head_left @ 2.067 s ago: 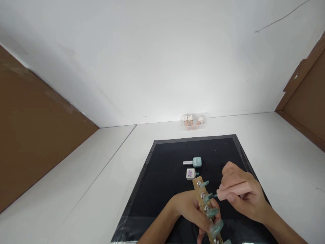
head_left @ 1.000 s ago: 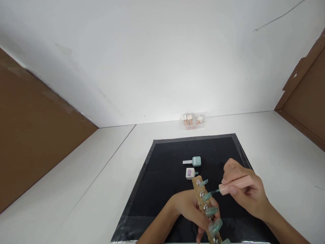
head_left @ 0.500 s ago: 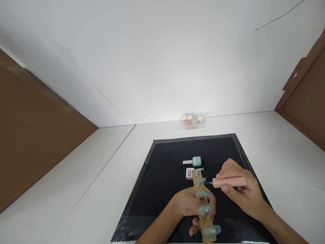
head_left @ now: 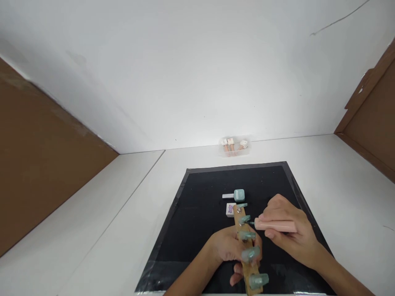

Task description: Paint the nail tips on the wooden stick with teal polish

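My left hand is wrapped round a wooden nail stand that bears several translucent green false nails on metal pegs. Between the thumb and fingers of my right hand is a pink nail polish brush, its handle pointing left. The dark bristle end meets the second false nail from the far end, or lies right beside it. Behind the stand's far end lies a white nail polish bottle, partly hidden. Just beyond it a teal nail polish bottle rests on its side with its silver cap on.
A black mat with taped edges lies under both hands on the white table. At the wall stands a clear plastic box holding several pink-and-white bottles. Brown boards flank the table at left and right.
My left hand has tilted the nail stand so its far end sits higher and the nails face up more. My right hand has brought the brush left and slightly up along with it.
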`<act>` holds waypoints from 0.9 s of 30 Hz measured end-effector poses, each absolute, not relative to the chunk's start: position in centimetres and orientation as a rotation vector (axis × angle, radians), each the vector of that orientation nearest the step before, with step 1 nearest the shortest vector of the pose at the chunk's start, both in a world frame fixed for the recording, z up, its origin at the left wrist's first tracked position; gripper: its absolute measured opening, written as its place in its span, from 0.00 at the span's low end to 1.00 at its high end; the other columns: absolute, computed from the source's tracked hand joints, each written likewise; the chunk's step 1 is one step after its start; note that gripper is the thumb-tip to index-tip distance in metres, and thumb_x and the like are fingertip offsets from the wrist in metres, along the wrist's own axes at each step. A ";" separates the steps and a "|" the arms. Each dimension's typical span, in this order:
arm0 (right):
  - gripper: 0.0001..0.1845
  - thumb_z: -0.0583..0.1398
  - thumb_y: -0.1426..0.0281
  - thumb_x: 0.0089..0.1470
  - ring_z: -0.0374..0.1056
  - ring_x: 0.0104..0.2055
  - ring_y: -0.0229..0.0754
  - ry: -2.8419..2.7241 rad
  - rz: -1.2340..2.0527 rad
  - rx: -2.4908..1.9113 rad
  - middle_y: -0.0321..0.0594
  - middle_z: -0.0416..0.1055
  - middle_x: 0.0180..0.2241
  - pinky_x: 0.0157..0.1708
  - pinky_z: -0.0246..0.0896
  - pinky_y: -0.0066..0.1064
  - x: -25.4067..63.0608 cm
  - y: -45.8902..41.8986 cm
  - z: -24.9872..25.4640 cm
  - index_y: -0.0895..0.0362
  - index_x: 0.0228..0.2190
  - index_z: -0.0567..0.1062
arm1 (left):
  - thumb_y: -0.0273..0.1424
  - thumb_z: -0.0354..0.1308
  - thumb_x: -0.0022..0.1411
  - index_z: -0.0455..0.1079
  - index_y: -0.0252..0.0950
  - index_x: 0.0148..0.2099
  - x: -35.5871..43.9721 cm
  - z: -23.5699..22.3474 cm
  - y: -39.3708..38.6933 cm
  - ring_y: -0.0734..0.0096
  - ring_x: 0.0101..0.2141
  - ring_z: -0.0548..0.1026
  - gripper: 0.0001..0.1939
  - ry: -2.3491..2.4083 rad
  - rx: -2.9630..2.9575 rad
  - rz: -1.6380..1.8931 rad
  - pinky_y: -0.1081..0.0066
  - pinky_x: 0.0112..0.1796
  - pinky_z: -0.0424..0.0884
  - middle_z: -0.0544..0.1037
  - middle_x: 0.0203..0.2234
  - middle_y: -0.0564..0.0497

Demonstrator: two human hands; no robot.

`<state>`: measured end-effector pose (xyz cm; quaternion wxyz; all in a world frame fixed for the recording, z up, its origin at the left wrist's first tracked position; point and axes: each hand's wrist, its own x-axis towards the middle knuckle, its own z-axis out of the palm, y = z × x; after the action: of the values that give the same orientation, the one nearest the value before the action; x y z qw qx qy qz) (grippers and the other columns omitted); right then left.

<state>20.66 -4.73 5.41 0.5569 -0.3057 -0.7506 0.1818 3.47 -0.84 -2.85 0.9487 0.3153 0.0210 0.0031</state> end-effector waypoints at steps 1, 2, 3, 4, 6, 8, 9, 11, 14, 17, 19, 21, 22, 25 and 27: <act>0.08 0.56 0.68 0.61 0.67 0.26 0.37 -1.764 0.421 -0.734 0.38 0.74 0.24 0.24 0.63 0.29 20.7 -4.7 5.4 0.55 0.35 0.74 | 0.35 0.72 0.40 0.68 0.26 0.23 3.5 -2.9 -0.8 0.79 0.11 0.65 0.19 0.066 0.639 0.028 0.74 0.11 0.70 0.71 0.14 0.52; 0.07 0.55 0.68 0.61 0.67 0.26 0.38 -1.750 0.416 -0.749 0.38 0.74 0.24 0.24 0.63 0.29 20.7 -4.7 5.4 0.55 0.35 0.74 | 0.36 0.72 0.39 0.68 0.26 0.23 3.4 -2.9 -0.8 0.80 0.11 0.65 0.19 0.084 0.633 0.045 0.75 0.11 0.70 0.71 0.14 0.52; 0.07 0.55 0.68 0.61 0.67 0.26 0.38 -1.736 0.414 -0.756 0.38 0.74 0.24 0.24 0.63 0.29 20.7 -4.7 5.4 0.55 0.34 0.74 | 0.37 0.72 0.39 0.68 0.26 0.23 3.4 -2.9 -0.8 0.80 0.11 0.64 0.20 0.091 0.627 0.052 0.75 0.11 0.69 0.71 0.14 0.52; 0.08 0.55 0.68 0.61 0.67 0.26 0.38 -1.730 0.413 -0.752 0.38 0.74 0.24 0.24 0.63 0.30 20.7 -4.7 5.4 0.54 0.34 0.74 | 0.37 0.72 0.38 0.68 0.26 0.23 3.4 -2.8 -0.8 0.80 0.11 0.64 0.20 0.091 0.626 0.051 0.75 0.11 0.69 0.71 0.14 0.52; 0.09 0.55 0.66 0.61 0.67 0.25 0.38 -1.748 0.414 -0.731 0.38 0.74 0.24 0.23 0.63 0.30 20.7 -4.7 5.4 0.54 0.34 0.74 | 0.37 0.72 0.38 0.68 0.26 0.24 3.5 -2.8 -0.8 0.79 0.11 0.65 0.21 0.068 0.635 0.021 0.75 0.11 0.69 0.71 0.14 0.52; 0.09 0.55 0.65 0.61 0.67 0.25 0.38 -1.768 0.403 -0.731 0.38 0.74 0.24 0.23 0.63 0.30 20.7 -4.7 5.5 0.54 0.34 0.74 | 0.36 0.72 0.39 0.68 0.26 0.24 3.5 -2.7 -0.8 0.79 0.11 0.65 0.20 0.057 0.644 0.018 0.74 0.11 0.70 0.71 0.15 0.52; 0.08 0.55 0.66 0.61 0.67 0.25 0.38 -1.766 0.392 -0.743 0.38 0.74 0.23 0.23 0.63 0.30 20.7 -4.7 5.5 0.54 0.34 0.74 | 0.36 0.72 0.39 0.68 0.26 0.24 3.5 -2.7 -0.8 0.79 0.11 0.65 0.19 0.056 0.645 0.028 0.74 0.11 0.70 0.71 0.15 0.52; 0.08 0.55 0.67 0.61 0.68 0.25 0.38 -1.746 0.374 -0.765 0.38 0.75 0.23 0.23 0.63 0.30 20.7 -4.7 5.5 0.54 0.34 0.73 | 0.36 0.71 0.40 0.68 0.26 0.24 3.5 -2.7 -0.9 0.80 0.11 0.65 0.19 0.064 0.639 0.060 0.75 0.11 0.69 0.71 0.15 0.52; 0.09 0.55 0.66 0.61 0.68 0.25 0.38 -1.745 0.358 -0.730 0.38 0.76 0.24 0.24 0.65 0.31 20.7 -4.7 5.4 0.55 0.34 0.74 | 0.36 0.71 0.40 0.68 0.27 0.24 3.4 -2.9 -0.8 0.80 0.12 0.65 0.19 0.071 0.637 0.061 0.75 0.11 0.69 0.71 0.15 0.52; 0.07 0.57 0.67 0.59 0.68 0.25 0.38 -1.769 0.340 -0.717 0.39 0.76 0.23 0.24 0.66 0.31 20.7 -4.6 5.4 0.55 0.34 0.74 | 0.37 0.72 0.39 0.69 0.27 0.24 3.3 -2.9 -0.7 0.78 0.11 0.65 0.20 0.069 0.659 0.000 0.74 0.12 0.70 0.70 0.14 0.53; 0.05 0.58 0.70 0.58 0.68 0.24 0.38 -1.767 0.336 -0.742 0.38 0.76 0.22 0.22 0.64 0.30 20.7 -4.6 5.5 0.55 0.33 0.74 | 0.37 0.72 0.38 0.69 0.27 0.24 3.3 -2.9 -0.6 0.79 0.11 0.65 0.20 0.088 0.668 0.001 0.74 0.12 0.70 0.70 0.14 0.53; 0.04 0.58 0.70 0.58 0.67 0.23 0.38 -1.763 0.333 -0.751 0.38 0.76 0.22 0.21 0.64 0.30 20.7 -4.6 5.6 0.55 0.32 0.74 | 0.37 0.72 0.39 0.68 0.26 0.24 3.3 -2.8 -0.6 0.80 0.12 0.65 0.20 0.105 0.660 0.035 0.75 0.12 0.70 0.71 0.14 0.52; 0.05 0.58 0.70 0.58 0.68 0.23 0.38 -1.768 0.328 -0.745 0.38 0.76 0.22 0.21 0.64 0.30 20.7 -4.6 5.6 0.55 0.32 0.74 | 0.37 0.72 0.39 0.68 0.26 0.24 3.3 -2.8 -0.6 0.80 0.12 0.65 0.20 0.101 0.657 0.040 0.76 0.12 0.69 0.71 0.15 0.52; 0.05 0.58 0.69 0.58 0.69 0.24 0.38 -1.802 0.294 -0.726 0.39 0.77 0.22 0.22 0.66 0.30 20.7 -4.5 5.8 0.56 0.33 0.74 | 0.36 0.72 0.39 0.69 0.27 0.25 3.3 -2.8 -0.6 0.79 0.12 0.66 0.19 0.066 0.659 0.003 0.75 0.12 0.70 0.72 0.16 0.52; 0.04 0.59 0.71 0.57 0.68 0.23 0.38 -1.808 0.275 -0.743 0.38 0.76 0.22 0.22 0.66 0.30 20.7 -4.5 5.8 0.56 0.32 0.74 | 0.36 0.71 0.40 0.68 0.27 0.24 3.4 -2.9 -0.6 0.79 0.12 0.65 0.19 0.055 0.658 0.013 0.75 0.12 0.70 0.72 0.16 0.52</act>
<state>20.67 -4.53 5.82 0.5512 -0.3140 -0.7642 0.1164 3.37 -0.60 -2.89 0.9460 0.3230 0.0272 0.0064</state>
